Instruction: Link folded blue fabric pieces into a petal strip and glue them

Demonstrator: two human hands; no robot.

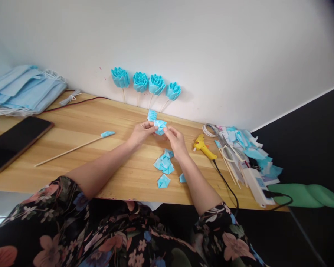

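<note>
Between my two hands, just above the table, is a stack of folded blue petals [160, 127]. My left hand [143, 132] pinches its left side, with the thumb on top. On the right side, my right hand [174, 138] grips it between thumb and fingers. Just behind it another small blue folded bundle [152, 114] lies on the table. Nearer to me, several loose folded petals [164, 163] are spread below my hands, and one more petal [182, 178] is partly hidden by my right forearm.
Several blue flowers on sticks [140, 82] lean against the wall. A stick with a blue tip [72, 150] and a phone [18, 142] lie left, near stacked masks [25, 89]. Right are a yellow glue gun [205, 147], scissors [228, 147], blue scraps [250, 142] and a power strip [258, 187].
</note>
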